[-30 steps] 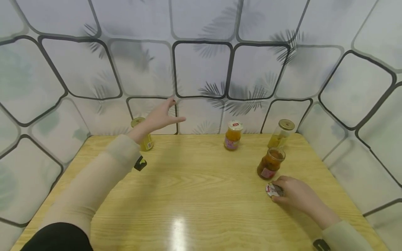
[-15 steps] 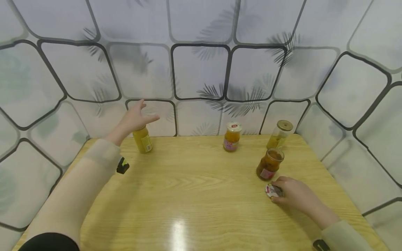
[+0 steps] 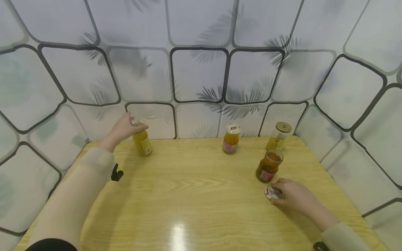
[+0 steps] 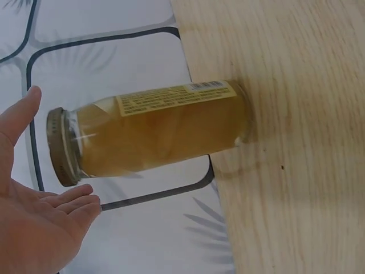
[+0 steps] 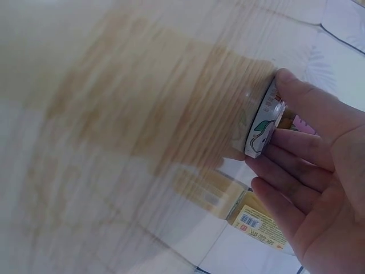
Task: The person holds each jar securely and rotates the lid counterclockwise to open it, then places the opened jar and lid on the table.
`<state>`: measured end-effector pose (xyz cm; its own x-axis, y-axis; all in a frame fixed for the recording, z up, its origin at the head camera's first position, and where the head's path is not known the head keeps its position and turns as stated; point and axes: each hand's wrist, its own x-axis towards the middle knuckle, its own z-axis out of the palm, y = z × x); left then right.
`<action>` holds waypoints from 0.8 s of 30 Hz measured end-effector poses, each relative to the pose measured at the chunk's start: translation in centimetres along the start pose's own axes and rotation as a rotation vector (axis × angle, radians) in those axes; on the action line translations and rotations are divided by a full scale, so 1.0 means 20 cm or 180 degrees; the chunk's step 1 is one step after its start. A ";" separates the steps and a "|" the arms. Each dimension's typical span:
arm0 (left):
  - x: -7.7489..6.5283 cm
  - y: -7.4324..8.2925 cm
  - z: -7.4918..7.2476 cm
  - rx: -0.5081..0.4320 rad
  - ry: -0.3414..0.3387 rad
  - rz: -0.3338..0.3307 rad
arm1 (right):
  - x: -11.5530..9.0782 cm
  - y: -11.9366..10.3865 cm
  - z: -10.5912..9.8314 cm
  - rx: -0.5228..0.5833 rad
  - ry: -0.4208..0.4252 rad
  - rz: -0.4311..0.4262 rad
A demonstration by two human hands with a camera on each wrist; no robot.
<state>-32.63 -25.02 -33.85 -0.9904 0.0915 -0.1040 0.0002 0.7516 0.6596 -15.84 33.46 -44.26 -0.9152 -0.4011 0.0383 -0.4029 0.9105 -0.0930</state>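
My left hand is at the gold lid of a tall glass jar with yellow contents, upright at the back left. In the left wrist view its thumb and fingers spread on either side of that jar's lid, with a gap showing. On the right, my right hand pinches a white printed jar lid by its rim, low over the table. The right wrist view shows this lid on edge between thumb and fingertips. Just behind it stands a lidless jar of dark amber contents.
A small orange jar with a white lid stands at the back, right of centre. Behind the lidless jar is a tall clear jar with a gold lid and yellow contents. Patterned walls border the wooden table at back and sides.
My left hand has moved left and down to the lid of the yellow jar, which it earlier partly covered from in front. The right hand has stayed put with the lid.
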 end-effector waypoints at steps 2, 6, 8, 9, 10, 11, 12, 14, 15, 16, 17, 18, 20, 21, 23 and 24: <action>0.00 -0.02 0.01 -0.0025 -0.0036 -0.0049 | 0.00 0.00 0.00 0.0002 -0.0005 0.0000; 0.00 -0.07 0.03 -0.0142 -0.0097 -0.0122 | 0.00 0.00 0.00 0.0008 -0.0015 0.0001; 0.00 -0.09 0.04 -0.0194 -0.0112 -0.0135 | 0.00 0.00 0.00 0.0008 -0.0013 0.0006; 0.00 -0.09 0.04 -0.0186 -0.0113 -0.0130 | 0.00 -0.01 0.00 0.0011 -0.0011 0.0008; 0.00 -0.10 0.05 -0.0189 -0.0119 -0.0103 | 0.00 -0.01 0.00 0.0017 -0.0009 0.0010; 0.00 -0.11 0.06 -0.0193 -0.0129 -0.0064 | 0.00 -0.01 0.00 0.0014 -0.0006 0.0013; -0.01 -0.11 0.07 -0.0205 -0.0134 -0.0028 | 0.00 0.00 -0.01 0.0011 -0.0004 0.0011; -0.01 -0.14 0.10 -0.0225 -0.0141 0.0063 | 0.00 0.00 -0.01 0.0011 0.0003 0.0004; -0.01 -0.15 0.11 -0.0237 -0.0147 0.0095 | 0.00 -0.01 -0.01 0.0012 0.0005 -0.0004; -0.01 -0.16 0.12 -0.0286 -0.0158 0.0127 | 0.00 0.00 -0.01 0.0011 0.0009 -0.0014; -0.01 -0.18 0.13 -0.0329 -0.0170 0.0136 | 0.00 0.00 -0.01 0.0008 0.0013 -0.0026; -0.01 -0.20 0.15 -0.0371 -0.0173 0.0132 | 0.00 0.00 -0.01 0.0014 0.0015 -0.0037; -0.01 -0.23 0.17 -0.0436 -0.0171 0.0129 | 0.00 0.00 -0.01 0.0019 0.0025 -0.0060; -0.01 -0.24 0.18 -0.0476 -0.0179 0.0118 | 0.00 0.00 -0.01 0.0019 0.0028 -0.0066; 0.00 -0.25 0.20 -0.0545 -0.0181 0.0099 | -0.01 0.00 -0.01 0.0016 0.0037 -0.0063; 0.00 -0.26 0.21 -0.0554 -0.0170 0.0091 | -0.01 0.00 -0.01 0.0015 0.0041 -0.0056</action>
<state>-32.03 -26.09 -40.38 -0.9815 0.1492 -0.1196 -0.0003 0.6243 0.7812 -15.69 33.43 -44.15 -0.9079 -0.4157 0.0529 -0.4190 0.9028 -0.0969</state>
